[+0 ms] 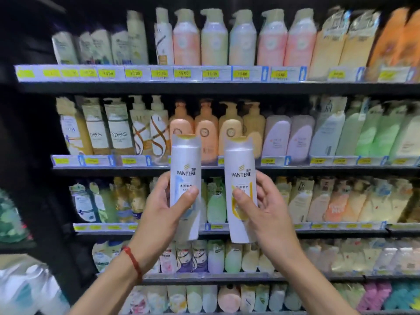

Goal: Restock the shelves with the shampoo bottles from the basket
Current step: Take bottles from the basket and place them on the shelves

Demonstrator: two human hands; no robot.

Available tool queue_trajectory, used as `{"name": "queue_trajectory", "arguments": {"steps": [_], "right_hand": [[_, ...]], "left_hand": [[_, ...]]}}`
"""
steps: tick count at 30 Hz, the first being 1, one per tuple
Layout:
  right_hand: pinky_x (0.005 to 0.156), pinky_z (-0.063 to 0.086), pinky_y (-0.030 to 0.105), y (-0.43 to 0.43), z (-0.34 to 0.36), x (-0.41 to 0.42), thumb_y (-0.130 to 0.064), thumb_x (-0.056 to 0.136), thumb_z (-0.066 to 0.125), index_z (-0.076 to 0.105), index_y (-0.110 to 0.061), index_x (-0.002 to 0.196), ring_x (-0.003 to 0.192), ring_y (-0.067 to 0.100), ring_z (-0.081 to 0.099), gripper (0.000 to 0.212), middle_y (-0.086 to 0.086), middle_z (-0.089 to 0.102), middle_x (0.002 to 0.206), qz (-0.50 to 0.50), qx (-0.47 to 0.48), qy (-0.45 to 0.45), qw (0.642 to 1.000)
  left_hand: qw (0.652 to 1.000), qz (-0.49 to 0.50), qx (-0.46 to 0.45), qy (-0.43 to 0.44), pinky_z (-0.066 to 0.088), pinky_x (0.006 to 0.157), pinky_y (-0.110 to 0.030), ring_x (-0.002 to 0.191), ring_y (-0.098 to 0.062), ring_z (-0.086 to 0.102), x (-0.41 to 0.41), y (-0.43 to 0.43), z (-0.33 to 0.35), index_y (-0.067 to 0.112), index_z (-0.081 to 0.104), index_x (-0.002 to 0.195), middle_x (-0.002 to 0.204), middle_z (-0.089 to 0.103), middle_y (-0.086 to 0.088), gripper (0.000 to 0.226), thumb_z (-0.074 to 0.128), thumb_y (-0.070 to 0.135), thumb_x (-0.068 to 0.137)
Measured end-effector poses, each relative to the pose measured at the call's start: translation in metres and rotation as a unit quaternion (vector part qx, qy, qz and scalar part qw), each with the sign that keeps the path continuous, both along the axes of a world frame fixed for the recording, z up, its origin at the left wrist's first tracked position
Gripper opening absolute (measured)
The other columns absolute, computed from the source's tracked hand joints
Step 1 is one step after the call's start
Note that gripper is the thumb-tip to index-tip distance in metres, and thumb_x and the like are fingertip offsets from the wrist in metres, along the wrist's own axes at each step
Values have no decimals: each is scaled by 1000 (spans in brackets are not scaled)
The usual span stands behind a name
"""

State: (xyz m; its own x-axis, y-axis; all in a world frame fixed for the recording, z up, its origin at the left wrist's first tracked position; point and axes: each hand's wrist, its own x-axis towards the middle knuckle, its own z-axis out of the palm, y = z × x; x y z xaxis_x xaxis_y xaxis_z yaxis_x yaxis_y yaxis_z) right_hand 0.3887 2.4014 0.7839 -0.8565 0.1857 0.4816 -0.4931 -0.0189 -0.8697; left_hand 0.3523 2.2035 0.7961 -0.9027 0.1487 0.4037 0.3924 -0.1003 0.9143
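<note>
Store shelves [227, 87]; two Pantene bottles [185, 160] [241, 164], two hands [163, 214] [270, 214]

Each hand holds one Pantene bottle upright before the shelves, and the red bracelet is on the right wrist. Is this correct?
No. The head view shows the red bracelet on the left wrist, not the right. The left hand holds the blue-label bottle, the right hand the yellow-label bottle, both upright before the shelves.

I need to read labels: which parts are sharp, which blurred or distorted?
Head view: the blue-label Pantene bottle in the left hand and the yellow-label Pantene bottle in the right hand are sharpest, brand legible; shelf stock behind is smeared, lower price tags unreadable; shelf edges bow from the wide lens.
</note>
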Motion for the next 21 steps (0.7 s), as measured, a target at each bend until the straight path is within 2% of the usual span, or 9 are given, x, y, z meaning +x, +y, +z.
{"name": "queue_trajectory", "arguments": {"steps": [3,7,10,14,17,21], "right_hand": [[91,58,23,-6,27,-30,-29,90,70,59,-23,134,113,13,73,47,-5,77,121,15,8,32,999],[88,57,21,-6,61,-70,-29,90,70,60,-25,132,112,12,73,44,-7,77,121,36,14,78,996],[88,59,24,-9,81,-99,-27,91,70,59,-26,132,112,15,74,43,-3,77,121,49,13,102,994],[83,58,23,-24,102,-135,-28,88,71,60,-20,131,104,12,75,45,-2,79,116,55,13,122,991],[78,57,20,-42,117,-159,-28,87,73,60,-23,129,97,8,75,45,-3,79,114,57,12,135,989],[84,58,22,-74,138,-187,-28,91,74,64,-27,126,104,7,73,37,-8,78,115,30,42,169,984]], "left_hand": [[1000,-1,-2,29,59,86,-25,107,-13,72,-25,-5,24,26,60,131,118,75,4,44,69,31,88],[997,17,5,72,60,80,-27,103,-15,73,-61,-7,60,25,61,125,114,76,4,40,69,31,87],[995,35,6,97,60,81,-26,103,-13,73,-82,-15,82,24,60,126,114,76,4,41,69,32,87],[992,56,33,104,62,81,-30,98,-15,73,-105,-31,105,19,60,125,111,77,0,45,69,31,83],[991,63,30,114,61,82,-33,98,-16,73,-126,-50,121,20,61,126,110,76,0,42,68,30,85],[989,57,26,136,58,73,-21,99,-12,73,-160,-81,140,23,60,126,111,76,5,35,67,24,91]]}}
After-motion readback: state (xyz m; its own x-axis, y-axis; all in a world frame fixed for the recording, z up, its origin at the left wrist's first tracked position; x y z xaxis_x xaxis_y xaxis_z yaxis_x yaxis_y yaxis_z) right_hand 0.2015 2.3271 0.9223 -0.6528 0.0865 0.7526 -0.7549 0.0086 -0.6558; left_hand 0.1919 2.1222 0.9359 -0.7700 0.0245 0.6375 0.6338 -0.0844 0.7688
